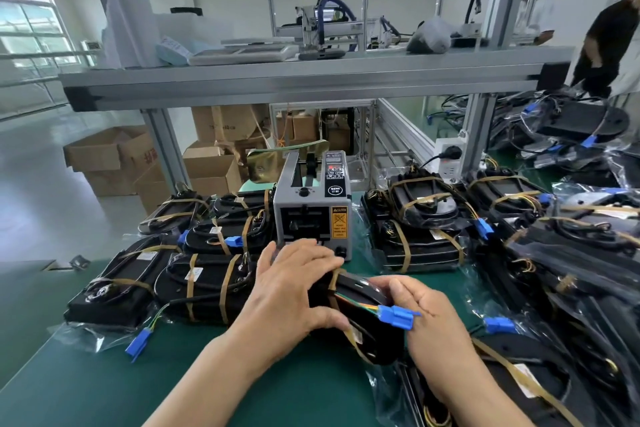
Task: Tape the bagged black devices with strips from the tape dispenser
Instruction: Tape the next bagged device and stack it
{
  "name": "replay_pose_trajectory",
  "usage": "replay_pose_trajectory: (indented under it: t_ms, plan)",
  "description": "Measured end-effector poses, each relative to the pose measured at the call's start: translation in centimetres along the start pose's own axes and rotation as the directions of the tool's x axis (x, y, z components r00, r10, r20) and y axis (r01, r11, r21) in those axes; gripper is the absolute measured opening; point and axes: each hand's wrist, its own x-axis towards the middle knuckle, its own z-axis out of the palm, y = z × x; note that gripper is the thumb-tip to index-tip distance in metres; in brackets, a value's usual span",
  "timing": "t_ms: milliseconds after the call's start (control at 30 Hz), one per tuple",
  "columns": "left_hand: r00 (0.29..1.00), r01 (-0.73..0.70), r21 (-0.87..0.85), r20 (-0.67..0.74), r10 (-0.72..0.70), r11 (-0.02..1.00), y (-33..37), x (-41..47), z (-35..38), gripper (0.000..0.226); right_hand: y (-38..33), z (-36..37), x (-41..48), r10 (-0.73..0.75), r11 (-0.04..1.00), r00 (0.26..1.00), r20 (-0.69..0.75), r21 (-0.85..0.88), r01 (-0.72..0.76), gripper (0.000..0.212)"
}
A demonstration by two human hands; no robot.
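Observation:
A bagged black device [363,329] lies on the green mat in front of me, its coloured wires ending in a blue connector [398,315]. My left hand [294,291] wraps over its left end, thumb underneath, fingers across a brown tape strip [334,276] on top. My right hand [415,308] grips the device's right side behind the connector. The grey tape dispenser [313,208] stands just beyond my left hand, its outlet partly hidden by my fingers.
Taped bagged devices are stacked left [204,284] and right [419,222] of the dispenser. More bagged devices [571,253] crowd the right side and near corner. An aluminium shelf frame [311,80] spans overhead. A person [609,35] stands far right. Cardboard boxes [114,156] sit behind.

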Motion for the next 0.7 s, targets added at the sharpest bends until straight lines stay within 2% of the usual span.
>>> replay_pose_trajectory:
  t_ms: [100,167,200,233,267,333,367,433,500,567,700]
  plan:
    - [0.995,0.034,-0.068,-0.088,-0.04,0.997,0.3,-0.3,0.4,0.078,0.2,-0.2,0.0,0.021,0.997,0.994,-0.11,0.073,-0.013,0.039]
    - [0.989,0.084,-0.251,-0.1,-0.112,0.964,0.2,-0.2,0.0,0.067,0.4,-0.4,0.0,0.032,0.995,0.985,-0.17,0.099,-0.016,0.041]
    - [0.978,0.134,-0.375,-0.097,-0.183,0.917,0.1,0.0,-0.3,0.057,0.5,-0.5,0.1,0.032,0.996,0.978,-0.204,0.092,-0.014,0.041]
    - [0.953,0.201,-0.509,-0.095,-0.287,0.837,0.0,0.4,-0.7,0.044,0.6,-0.6,0.1,0.034,0.996,0.971,-0.236,0.091,-0.013,0.042]
    - [0.899,0.278,-0.639,-0.091,-0.429,0.717,-0.2,1.2,-0.9,0.029,0.6,-0.7,0.1,0.041,0.995,0.966,-0.256,0.094,-0.017,0.041]
    - [0.706,0.389,-0.828,-0.014,-0.708,0.404,-0.9,3.3,-0.7,0.008,0.5,-0.8,0.1,0.045,0.997,0.961,-0.273,0.068,-0.028,0.038]
    - [0.612,0.426,-0.87,0.074,-0.787,0.25,-1.4,4.4,-0.4,0.009,0.4,-0.8,0.0,0.037,0.999,0.962,-0.27,0.043,-0.027,0.038]
    - [0.496,0.466,-0.885,0.245,-0.833,0.018,-2.2,6.2,0.5,0.013,0.1,-0.6,-0.1,0.017,1.0,0.966,-0.257,0.011,-0.014,0.04]
    - [0.432,0.5,-0.86,0.346,-0.833,-0.098,-3.0,7.3,1.3,0.018,-0.3,-0.4,-0.3,0.01,1.0,0.97,-0.245,0.009,-0.008,0.043]
    - [0.399,0.52,-0.838,0.407,-0.822,-0.163,-3.3,8.3,1.8,0.021,-0.5,0.0,-0.3,0.051,0.997,0.968,-0.244,0.063,-0.037,0.045]
    - [0.373,0.514,-0.835,0.423,-0.826,-0.196,-3.1,9.9,2.1,0.007,-0.1,0.8,-0.2,0.232,0.917,0.952,-0.2,0.37,-0.146,0.041]
